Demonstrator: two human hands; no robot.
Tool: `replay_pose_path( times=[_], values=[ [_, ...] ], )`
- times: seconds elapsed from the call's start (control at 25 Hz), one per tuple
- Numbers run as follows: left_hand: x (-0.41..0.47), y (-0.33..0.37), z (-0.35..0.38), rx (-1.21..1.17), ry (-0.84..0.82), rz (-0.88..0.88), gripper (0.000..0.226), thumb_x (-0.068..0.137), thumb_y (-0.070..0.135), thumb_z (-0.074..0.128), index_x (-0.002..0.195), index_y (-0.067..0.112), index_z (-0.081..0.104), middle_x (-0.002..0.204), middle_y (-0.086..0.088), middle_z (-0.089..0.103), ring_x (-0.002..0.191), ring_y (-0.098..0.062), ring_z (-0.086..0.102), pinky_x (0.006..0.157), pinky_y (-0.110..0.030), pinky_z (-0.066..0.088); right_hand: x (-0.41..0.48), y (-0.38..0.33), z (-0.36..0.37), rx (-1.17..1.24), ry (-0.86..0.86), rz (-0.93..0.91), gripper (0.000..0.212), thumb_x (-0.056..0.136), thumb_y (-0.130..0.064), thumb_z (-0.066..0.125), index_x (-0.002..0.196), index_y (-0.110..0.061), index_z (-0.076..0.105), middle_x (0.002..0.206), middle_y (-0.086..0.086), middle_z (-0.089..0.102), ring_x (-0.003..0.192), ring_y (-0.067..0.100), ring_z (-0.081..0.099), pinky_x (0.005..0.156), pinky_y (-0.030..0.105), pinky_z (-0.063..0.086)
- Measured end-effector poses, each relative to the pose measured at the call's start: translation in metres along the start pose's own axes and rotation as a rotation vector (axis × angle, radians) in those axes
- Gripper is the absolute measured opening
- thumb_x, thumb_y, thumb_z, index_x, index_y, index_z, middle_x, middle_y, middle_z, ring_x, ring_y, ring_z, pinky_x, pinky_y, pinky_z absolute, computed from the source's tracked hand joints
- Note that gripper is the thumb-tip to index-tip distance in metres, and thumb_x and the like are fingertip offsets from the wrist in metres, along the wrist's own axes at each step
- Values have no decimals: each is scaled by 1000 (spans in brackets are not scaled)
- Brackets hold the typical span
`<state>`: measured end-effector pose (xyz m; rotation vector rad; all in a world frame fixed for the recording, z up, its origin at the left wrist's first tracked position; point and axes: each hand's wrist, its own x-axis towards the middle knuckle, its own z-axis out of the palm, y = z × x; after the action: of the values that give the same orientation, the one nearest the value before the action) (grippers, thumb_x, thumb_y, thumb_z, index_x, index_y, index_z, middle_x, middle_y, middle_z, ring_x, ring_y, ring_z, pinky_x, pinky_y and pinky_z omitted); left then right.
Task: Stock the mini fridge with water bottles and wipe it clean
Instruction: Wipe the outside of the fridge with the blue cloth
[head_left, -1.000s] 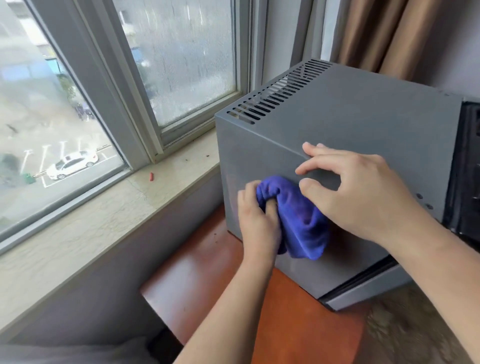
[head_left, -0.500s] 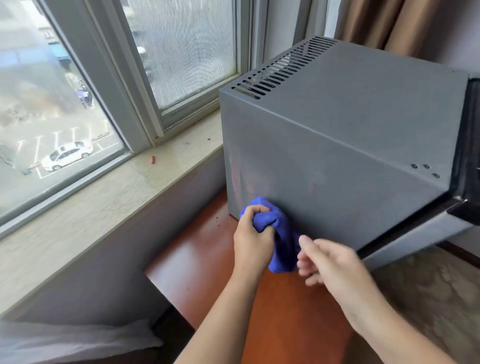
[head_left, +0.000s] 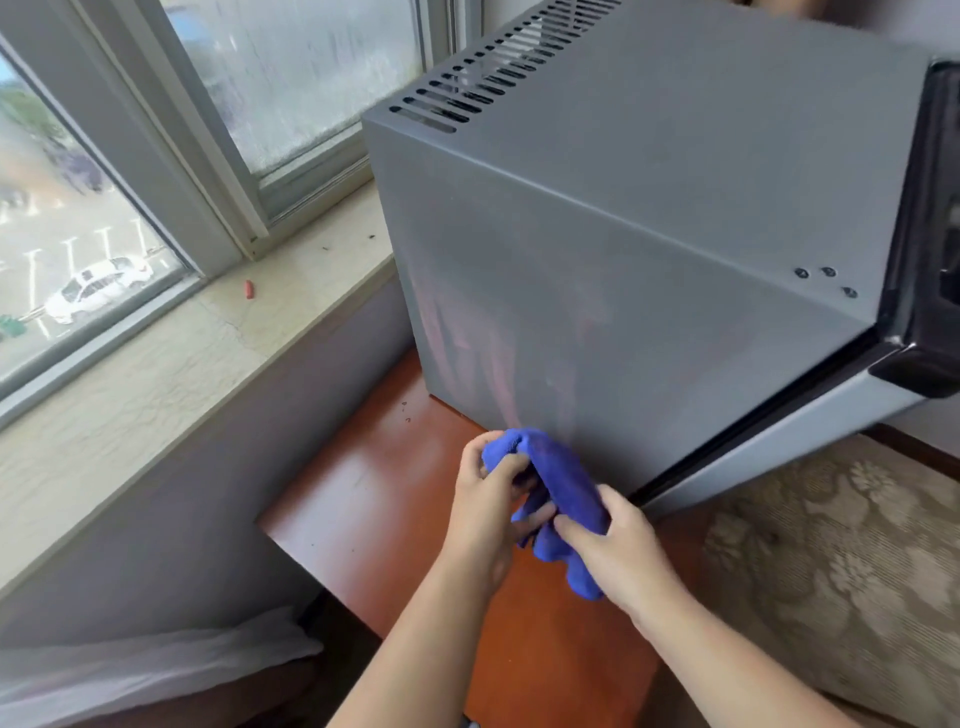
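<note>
Both your left hand (head_left: 485, 512) and right hand (head_left: 615, 545) pinch the cloth (head_left: 558, 488) at lower centre; regripping mid-air, it may slip onto the table (head_left: 363, 514)

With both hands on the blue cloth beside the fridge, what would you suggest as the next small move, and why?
Probably refold the blue cloth and press it back against the fridge's grey side panel. The left hand and right hand both grip it just off the panel, and pale streaks show there.
</note>
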<state>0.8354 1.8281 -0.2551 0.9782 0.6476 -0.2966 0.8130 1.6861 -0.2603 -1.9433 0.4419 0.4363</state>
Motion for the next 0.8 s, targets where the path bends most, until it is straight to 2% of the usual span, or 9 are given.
replay_pose_path(
  times=[0.08, 0.16, 0.28, 0.36, 0.48, 0.56, 0.64, 0.72, 0.8],
  values=[
    [2, 5, 8, -72, 68, -41, 35, 94, 32, 73, 123, 22, 55, 121, -6, 71, 107, -21, 72, 87, -44, 62, 1, -5, -11, -111, 179, -205, 14, 80, -11, 73, 88, -21, 65, 85, 0, 66, 81, 15, 65, 71, 15, 49],
    [-4, 11, 14, -55, 61, -138, 44, 96, 48, 66, 121, 13, 60, 125, -17, 68, 101, -28, 74, 86, -43, 61, -2, -11, -15, -193, 243, -421, 24, 78, -5, 75, 97, -19, 68, 95, -6, 59, 87, 5, 60, 75, 6, 41],
    [-17, 14, 20, -95, -87, -221, 69, 97, 64, 52, 130, 3, 59, 119, -27, 70, 97, -35, 73, 86, -46, 59, -8, -13, -16, -213, 223, -585, 36, 78, 1, 76, 109, -17, 69, 101, -8, 56, 91, 6, 62, 80, 10, 43],
    [-24, 14, 23, -6, -186, -197, 66, 104, 58, 42, 125, -1, 62, 116, -24, 73, 102, -33, 72, 95, -47, 54, -7, -11, -17, -242, 170, -625, 37, 79, -1, 77, 111, -18, 69, 101, -9, 54, 90, 9, 62, 80, 13, 44],
    [-1, 7, 20, 137, 36, -88, 28, 105, 30, 51, 116, 7, 62, 105, -18, 76, 94, -26, 76, 84, -40, 60, -4, -15, -22, -342, 17, -572, 53, 79, -15, 80, 128, -25, 62, 114, -11, 51, 107, 3, 57, 94, 3, 35],
    [24, 5, 7, 285, 167, 15, 28, 96, 20, 52, 122, 9, 57, 109, -14, 72, 99, -28, 73, 87, -43, 60, -1, -24, -27, -360, -33, -470, 59, 81, -24, 78, 136, -33, 56, 123, -14, 49, 112, -7, 50, 98, 0, 29],
    [53, 9, -7, 482, 211, 75, 25, 91, 11, 47, 116, 13, 48, 105, -8, 65, 95, -27, 64, 86, -41, 55, 7, -34, -31, -344, -38, -346, 49, 86, -29, 74, 130, -39, 57, 122, -16, 52, 105, -7, 51, 93, 8, 34],
    [84, 15, -15, 579, 261, 47, 23, 89, 15, 50, 110, 20, 43, 106, -9, 59, 90, -27, 57, 81, -42, 54, 14, -37, -29, -332, -61, -244, 35, 89, -33, 71, 121, -42, 61, 119, -16, 57, 103, -1, 57, 88, 17, 39],
    [109, 21, -16, 415, 244, -38, 34, 79, 22, 47, 112, 19, 39, 115, -9, 56, 88, -27, 54, 71, -38, 55, 20, -32, -23, -270, -87, -165, 26, 90, -34, 68, 114, -44, 64, 118, -18, 61, 103, 1, 62, 89, 23, 46]
  ],
)
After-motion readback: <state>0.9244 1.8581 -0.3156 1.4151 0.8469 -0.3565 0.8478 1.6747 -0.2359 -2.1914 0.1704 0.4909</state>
